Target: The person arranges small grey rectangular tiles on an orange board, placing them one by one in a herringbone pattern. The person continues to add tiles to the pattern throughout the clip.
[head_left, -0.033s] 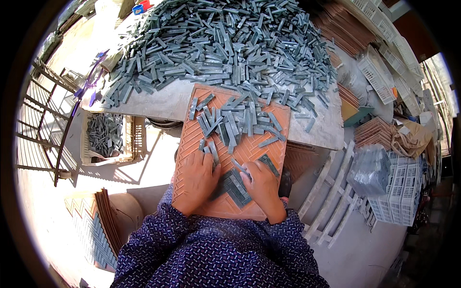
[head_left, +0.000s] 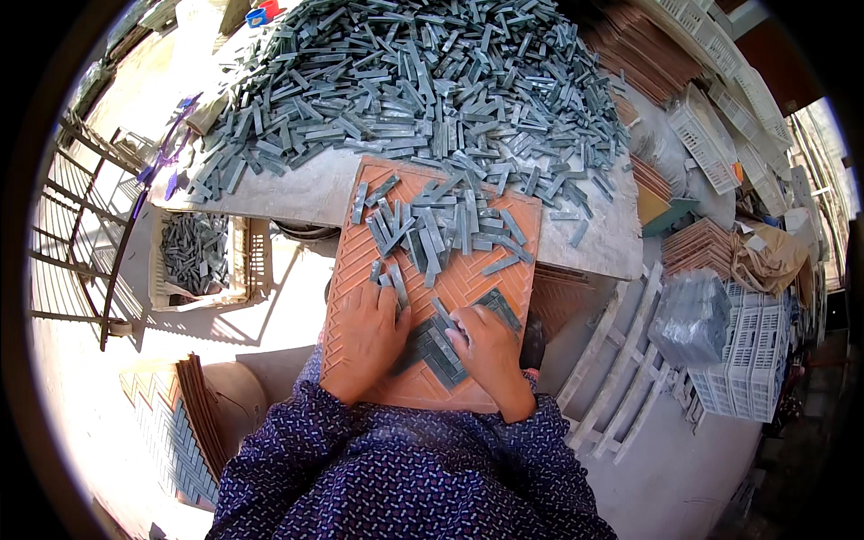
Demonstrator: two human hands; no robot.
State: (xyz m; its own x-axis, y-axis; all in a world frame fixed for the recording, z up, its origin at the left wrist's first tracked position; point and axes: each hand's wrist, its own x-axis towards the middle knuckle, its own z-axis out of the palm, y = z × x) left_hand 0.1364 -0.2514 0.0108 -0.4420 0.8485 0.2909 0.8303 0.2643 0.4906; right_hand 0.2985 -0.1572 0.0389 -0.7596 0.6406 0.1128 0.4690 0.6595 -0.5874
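An orange board (head_left: 351, 261) with raised herringbone ridges lies before me, its far end on the table. Loose grey-green stone strips (head_left: 432, 236) are heaped on its upper half. Lower down, dark strips (head_left: 441, 358) sit side by side in the grooves as a zigzag band. My left hand (head_left: 364, 335) rests on the board's left side, fingers closed around a few strips (head_left: 397, 286) whose ends stick out past the fingertips. My right hand (head_left: 490, 346) is over the laid band, thumb and forefinger closed at a single strip (head_left: 442, 311) along the band's upper edge.
A big pile of strips (head_left: 405, 81) covers the table (head_left: 288, 189) beyond the board. At left, a crate (head_left: 157, 261) of strips stands below, with patterned boards (head_left: 184, 414) nearer. Pallet slats (head_left: 603, 369), white crates (head_left: 747, 360) and stacked boards (head_left: 697, 247) are at right.
My right hand has moved slightly, and the strip at its fingertips has turned and come down beside the laid band. My left hand has hardly moved.
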